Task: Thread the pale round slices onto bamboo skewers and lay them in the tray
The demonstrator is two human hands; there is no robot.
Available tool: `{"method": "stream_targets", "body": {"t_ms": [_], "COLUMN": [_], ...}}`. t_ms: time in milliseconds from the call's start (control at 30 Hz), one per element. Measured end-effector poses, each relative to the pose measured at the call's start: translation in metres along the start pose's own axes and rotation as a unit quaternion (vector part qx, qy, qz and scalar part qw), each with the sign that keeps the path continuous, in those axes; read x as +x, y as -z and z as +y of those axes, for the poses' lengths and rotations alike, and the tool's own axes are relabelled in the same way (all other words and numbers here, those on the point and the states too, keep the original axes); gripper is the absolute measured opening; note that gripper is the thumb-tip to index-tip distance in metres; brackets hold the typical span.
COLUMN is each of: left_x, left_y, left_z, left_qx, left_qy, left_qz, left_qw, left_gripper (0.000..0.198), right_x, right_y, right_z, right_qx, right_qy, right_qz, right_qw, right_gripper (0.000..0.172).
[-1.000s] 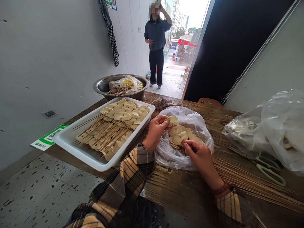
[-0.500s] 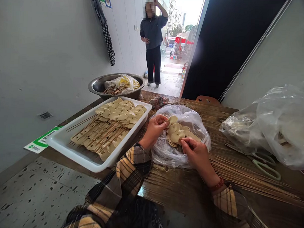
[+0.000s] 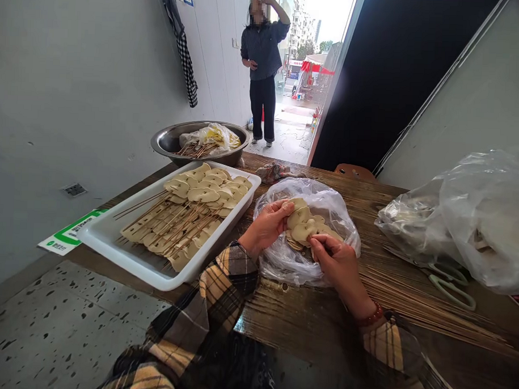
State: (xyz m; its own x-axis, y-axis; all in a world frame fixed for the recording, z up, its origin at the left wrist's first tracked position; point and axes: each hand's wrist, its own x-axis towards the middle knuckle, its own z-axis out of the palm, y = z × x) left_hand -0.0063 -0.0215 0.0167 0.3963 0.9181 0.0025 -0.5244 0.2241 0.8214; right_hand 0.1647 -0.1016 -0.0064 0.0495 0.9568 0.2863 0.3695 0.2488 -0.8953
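Note:
My left hand (image 3: 269, 224) is closed in a pinch on the edge of a thin, pale beige round slice (image 3: 297, 205). My right hand (image 3: 336, 259) is closed, fingertips together at a thin wooden skewer (image 3: 311, 237), mostly hidden by the fingers and the slices. Between the hands, another slice (image 3: 303, 231) hangs on it. Both hands are above an opened clear plastic bag (image 3: 347, 220) holding more loose slices. To the left stands a white tray (image 3: 154, 277) with several skewers of the same slices (image 3: 203, 195) in layers.
A metal basin (image 3: 159, 141) with bagged skewers stands behind the tray. Bare skewers (image 3: 429, 311), scissors (image 3: 452, 286) and a bulky plastic bag (image 3: 488, 219) lie right. A crumpled cloth (image 3: 274, 173) lies at the far edge. Beyond, a person (image 3: 263, 64) stands near the doorway.
My left hand has shifted slightly, its thumb and fingers now further over the upper slice. The right hand keeps its pinch in nearly the same place. The view has tilted a little.

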Motion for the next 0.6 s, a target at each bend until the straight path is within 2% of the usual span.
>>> {"method": "stream_targets", "body": {"t_ms": [233,400,600], "left_x": [0.0007,0.0001,-0.0017], "left_y": [-0.0007,-0.0006,-0.0037], "left_z": [-0.0012,-0.0006,-0.0052], "left_qx": [0.042,0.016,-0.030], "left_qy": [-0.025,-0.017,0.009], "left_qz": [0.034,0.016,-0.020], "left_qw": [0.998,1.000,0.999], "left_gripper": [0.034,0.032,0.028], "right_x": [0.0002,-0.0001,-0.0006], "right_y": [0.0008,0.0011,-0.0001], "right_z": [0.0002,0.0023,0.0005], "right_qx": [0.026,0.062,0.039], "right_qy": [-0.015,-0.037,-0.022], "right_qz": [-0.014,-0.022,-0.018], "right_qw": [0.999,0.997,0.999], "right_gripper": [0.035,0.037,0.035]}}
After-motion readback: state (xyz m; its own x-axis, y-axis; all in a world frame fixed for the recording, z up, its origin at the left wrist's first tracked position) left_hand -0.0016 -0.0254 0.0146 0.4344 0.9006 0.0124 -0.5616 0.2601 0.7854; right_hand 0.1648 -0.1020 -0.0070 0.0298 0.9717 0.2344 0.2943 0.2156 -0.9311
